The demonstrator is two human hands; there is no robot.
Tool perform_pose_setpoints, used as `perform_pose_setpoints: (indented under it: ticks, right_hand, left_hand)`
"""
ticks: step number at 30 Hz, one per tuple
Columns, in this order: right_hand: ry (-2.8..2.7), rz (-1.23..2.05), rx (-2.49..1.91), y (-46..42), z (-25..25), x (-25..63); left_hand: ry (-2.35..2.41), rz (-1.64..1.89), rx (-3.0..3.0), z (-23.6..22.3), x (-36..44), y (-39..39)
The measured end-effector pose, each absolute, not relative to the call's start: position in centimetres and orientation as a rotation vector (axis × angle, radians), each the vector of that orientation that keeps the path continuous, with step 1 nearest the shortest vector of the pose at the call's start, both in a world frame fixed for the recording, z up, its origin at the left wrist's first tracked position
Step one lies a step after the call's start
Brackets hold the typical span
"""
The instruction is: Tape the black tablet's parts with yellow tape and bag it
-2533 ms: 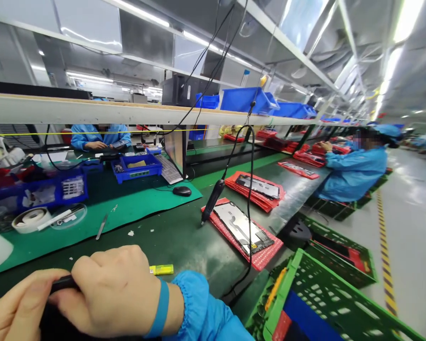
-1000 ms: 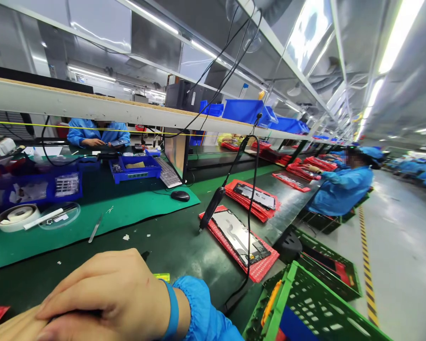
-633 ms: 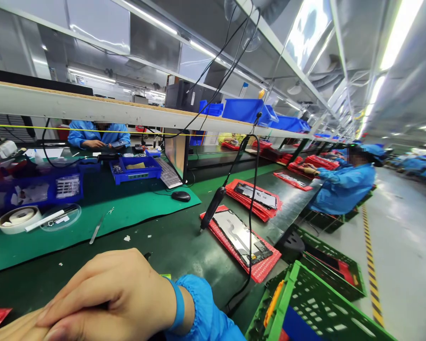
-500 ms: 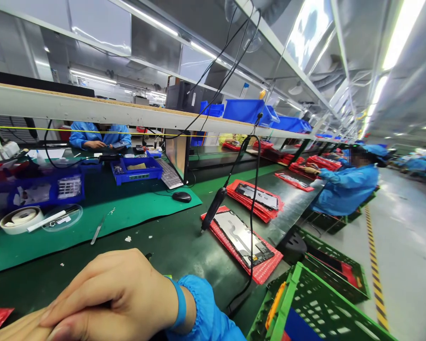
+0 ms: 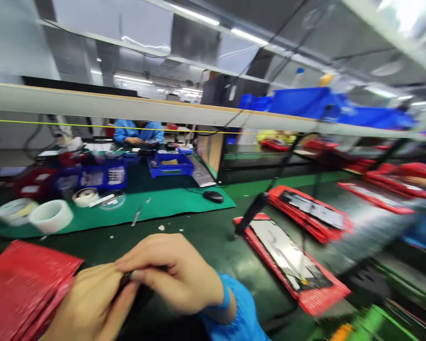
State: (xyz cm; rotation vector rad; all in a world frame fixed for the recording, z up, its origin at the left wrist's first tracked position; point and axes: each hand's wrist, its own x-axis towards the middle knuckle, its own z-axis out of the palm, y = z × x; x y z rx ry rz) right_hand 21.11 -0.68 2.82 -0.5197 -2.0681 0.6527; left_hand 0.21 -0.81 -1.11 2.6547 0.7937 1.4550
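Note:
Low in the view, my left hand [image 5: 88, 298] and my right hand [image 5: 177, 270] meet, fingertips against fingertips. Both are closed, with thumb and fingers pinched together. A small dark patch shows between the fingers; blur hides what it is. A blue band circles my right wrist below a blue sleeve [image 5: 237, 308]. Beside my left hand lies a stack of red bubble bags [image 5: 24, 289]. To the right of my hands, an opened tablet-like device [image 5: 280, 246] rests on red bubble wrap, with a black corded screwdriver [image 5: 252, 213] hanging over its near corner.
On the green mat [image 5: 181, 201] are tape rolls [image 5: 51, 216], tweezers [image 5: 137, 216], a mouse [image 5: 213, 196] and blue bins [image 5: 170, 166]. More devices on red wrap [image 5: 308, 210] lie to the right. A green crate [image 5: 372, 324] stands lower right. A co-worker [image 5: 138, 132] sits opposite.
My view has swung left, so the bench things appear farther right. More of my left hand, the red bags and the tape rolls now show. My hands stay together.

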Motion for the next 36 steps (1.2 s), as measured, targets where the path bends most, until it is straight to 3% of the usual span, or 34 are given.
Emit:
perform_pose_setpoints:
  ticks: [11,36]
  right_hand:
    - [-1.845,0.965,-0.700,-0.7,2.9,21.4]
    - [-1.773,0.800,-0.741,-1.2,2.2,20.0]
  left_hand:
    - [0.906,1.277,2.601,-0.5,1.0,-1.2]
    - [0.906,1.295,2.596,-0.7,1.1,-1.5]
